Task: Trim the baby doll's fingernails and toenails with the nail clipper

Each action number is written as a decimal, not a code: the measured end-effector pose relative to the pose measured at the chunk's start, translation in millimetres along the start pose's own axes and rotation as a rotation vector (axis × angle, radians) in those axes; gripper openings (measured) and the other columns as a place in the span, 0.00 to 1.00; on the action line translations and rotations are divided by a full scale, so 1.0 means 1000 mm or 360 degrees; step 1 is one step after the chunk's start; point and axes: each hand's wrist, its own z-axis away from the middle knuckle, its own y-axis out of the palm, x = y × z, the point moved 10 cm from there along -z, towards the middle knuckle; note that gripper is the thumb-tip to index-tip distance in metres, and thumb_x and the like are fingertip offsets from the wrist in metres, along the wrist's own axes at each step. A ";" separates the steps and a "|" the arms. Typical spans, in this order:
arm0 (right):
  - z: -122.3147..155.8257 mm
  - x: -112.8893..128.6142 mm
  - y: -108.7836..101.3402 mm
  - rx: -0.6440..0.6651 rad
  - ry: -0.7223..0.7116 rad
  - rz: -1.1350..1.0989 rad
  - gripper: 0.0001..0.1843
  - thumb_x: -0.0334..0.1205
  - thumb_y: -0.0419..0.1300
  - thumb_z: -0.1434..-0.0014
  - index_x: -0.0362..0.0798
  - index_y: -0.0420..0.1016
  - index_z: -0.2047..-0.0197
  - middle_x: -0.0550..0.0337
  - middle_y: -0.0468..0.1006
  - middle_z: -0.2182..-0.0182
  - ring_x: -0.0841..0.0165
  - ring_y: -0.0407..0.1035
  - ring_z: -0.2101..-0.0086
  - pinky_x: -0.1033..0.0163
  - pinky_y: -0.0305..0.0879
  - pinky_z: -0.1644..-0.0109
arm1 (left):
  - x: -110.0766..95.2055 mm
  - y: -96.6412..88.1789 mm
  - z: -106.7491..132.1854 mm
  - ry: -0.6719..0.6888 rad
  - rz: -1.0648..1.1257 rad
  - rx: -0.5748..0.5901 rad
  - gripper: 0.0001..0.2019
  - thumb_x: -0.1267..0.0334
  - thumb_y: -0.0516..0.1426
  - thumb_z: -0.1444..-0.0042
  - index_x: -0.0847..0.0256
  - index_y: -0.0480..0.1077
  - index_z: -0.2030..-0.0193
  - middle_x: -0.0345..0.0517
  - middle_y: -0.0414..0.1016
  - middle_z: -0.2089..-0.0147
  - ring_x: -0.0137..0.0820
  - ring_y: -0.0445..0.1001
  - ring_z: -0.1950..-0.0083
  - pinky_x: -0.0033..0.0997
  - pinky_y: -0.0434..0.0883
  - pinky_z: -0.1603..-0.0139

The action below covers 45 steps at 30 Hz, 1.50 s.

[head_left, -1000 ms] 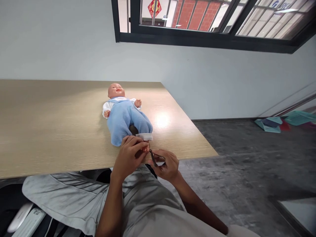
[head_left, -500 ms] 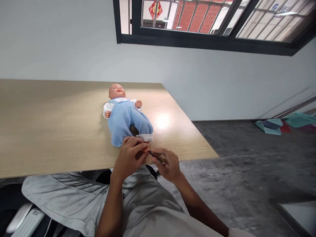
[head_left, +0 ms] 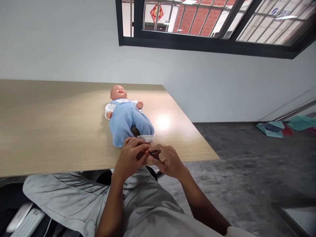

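Observation:
A baby doll [head_left: 125,117] in a light blue fleece suit lies on its back on the wooden table [head_left: 49,131], head away from me. My left hand [head_left: 130,154] is closed round the doll's bare foot near the table's front edge, just below the rolled-up trouser cuff [head_left: 146,138]. My right hand [head_left: 168,161] pinches a small dark metal tool, apparently a nail clipper [head_left: 155,152], with its tip against the doll's toes. The toes themselves are mostly hidden by my fingers.
The table's right edge drops to a dark grey floor. Folded teal and red mats [head_left: 271,127] lie on the floor at the far right. A barred window [head_left: 209,19] is set in the white wall. My lap in grey trousers fills the foreground.
My right hand has moved in toward the left hand, bringing the clipper from a little apart to right against the doll's toes. The view has shifted slightly.

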 end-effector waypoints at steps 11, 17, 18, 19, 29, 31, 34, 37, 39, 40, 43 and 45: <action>0.002 0.002 0.001 -0.0185 -0.0051 -0.0008 0.19 0.57 0.59 0.33 0.49 0.69 0.56 0.65 0.75 0.76 0.72 0.71 0.76 0.69 0.67 0.69 | 0.000 0.000 0.001 0.0010 0.0058 0.0014 0.10 0.72 0.61 0.41 0.57 0.75 0.53 0.44 0.76 0.52 0.36 0.70 0.49 0.42 0.61 0.43; 0.003 0.002 0.002 -0.0180 -0.0094 0.0055 0.17 0.55 0.59 0.33 0.49 0.70 0.56 0.63 0.77 0.73 0.72 0.72 0.75 0.68 0.67 0.69 | 0.001 0.000 0.002 0.0018 0.0095 0.0032 0.10 0.70 0.60 0.39 0.56 0.76 0.52 0.45 0.76 0.51 0.37 0.70 0.48 0.43 0.61 0.43; 0.003 0.003 0.002 -0.0181 -0.0101 0.0069 0.16 0.54 0.58 0.32 0.49 0.70 0.56 0.64 0.77 0.74 0.72 0.72 0.75 0.68 0.67 0.68 | 0.001 0.000 0.002 0.0020 0.0099 0.0031 0.11 0.70 0.61 0.39 0.56 0.76 0.51 0.45 0.76 0.51 0.37 0.70 0.48 0.43 0.61 0.43; 0.003 0.003 0.003 -0.0181 -0.0107 0.0077 0.16 0.54 0.58 0.32 0.49 0.70 0.56 0.64 0.76 0.75 0.72 0.72 0.75 0.68 0.66 0.69 | 0.001 0.000 0.002 0.0021 0.0100 0.0028 0.11 0.71 0.61 0.40 0.56 0.76 0.51 0.45 0.76 0.51 0.37 0.70 0.48 0.43 0.61 0.43; 0.002 0.004 0.004 -0.0174 -0.0094 0.0031 0.15 0.53 0.59 0.33 0.49 0.67 0.55 0.68 0.72 0.77 0.73 0.69 0.78 0.69 0.65 0.69 | 0.001 0.000 0.003 0.0041 0.0116 0.0019 0.11 0.72 0.60 0.40 0.58 0.76 0.52 0.44 0.75 0.52 0.35 0.69 0.49 0.41 0.60 0.43; 0.001 0.004 0.003 -0.0164 -0.0083 -0.0002 0.15 0.52 0.59 0.32 0.49 0.68 0.56 0.66 0.74 0.76 0.73 0.70 0.77 0.69 0.65 0.69 | 0.001 0.000 0.003 0.0037 0.0119 0.0016 0.11 0.72 0.60 0.40 0.58 0.76 0.52 0.44 0.75 0.52 0.35 0.69 0.49 0.41 0.60 0.43; -0.003 0.007 0.003 -0.0116 -0.0115 -0.0036 0.13 0.50 0.56 0.30 0.49 0.68 0.56 0.65 0.74 0.74 0.73 0.68 0.76 0.70 0.63 0.70 | 0.001 0.000 0.003 0.0035 0.0125 0.0019 0.11 0.73 0.60 0.39 0.57 0.76 0.52 0.44 0.76 0.52 0.35 0.69 0.49 0.41 0.60 0.43; -0.008 0.007 0.009 0.0044 -0.0122 -0.0028 0.11 0.48 0.56 0.30 0.48 0.68 0.56 0.65 0.72 0.74 0.73 0.66 0.76 0.69 0.61 0.70 | 0.000 -0.001 0.002 0.0046 0.0151 0.0004 0.10 0.73 0.60 0.40 0.58 0.75 0.54 0.44 0.76 0.52 0.35 0.69 0.49 0.40 0.60 0.43; -0.013 0.006 0.015 0.0175 -0.0094 -0.0028 0.12 0.48 0.58 0.31 0.48 0.68 0.57 0.66 0.70 0.75 0.73 0.64 0.77 0.68 0.59 0.70 | 0.000 -0.003 0.002 0.0050 0.0172 -0.0018 0.10 0.74 0.60 0.41 0.59 0.74 0.54 0.44 0.76 0.52 0.35 0.70 0.50 0.40 0.60 0.43; -0.015 0.006 0.017 0.0224 -0.0079 -0.0028 0.12 0.49 0.58 0.31 0.48 0.68 0.57 0.67 0.69 0.76 0.73 0.63 0.77 0.68 0.57 0.71 | 0.001 -0.003 0.002 0.0048 0.0185 -0.0026 0.10 0.73 0.60 0.41 0.60 0.74 0.54 0.44 0.76 0.52 0.35 0.70 0.50 0.39 0.60 0.43; -0.021 0.010 0.020 0.0305 -0.0088 0.0002 0.14 0.49 0.56 0.31 0.47 0.67 0.62 0.67 0.67 0.78 0.73 0.61 0.78 0.67 0.53 0.72 | 0.003 -0.003 0.002 0.0011 0.0213 -0.0034 0.14 0.73 0.63 0.45 0.60 0.73 0.52 0.43 0.77 0.52 0.36 0.70 0.50 0.39 0.60 0.43; -0.025 0.016 0.023 0.0338 -0.0129 0.0035 0.14 0.47 0.55 0.30 0.47 0.65 0.65 0.66 0.67 0.78 0.73 0.60 0.78 0.67 0.51 0.71 | 0.004 -0.003 0.002 -0.0008 0.0214 -0.0038 0.16 0.76 0.63 0.48 0.60 0.73 0.52 0.43 0.77 0.53 0.36 0.71 0.51 0.39 0.60 0.44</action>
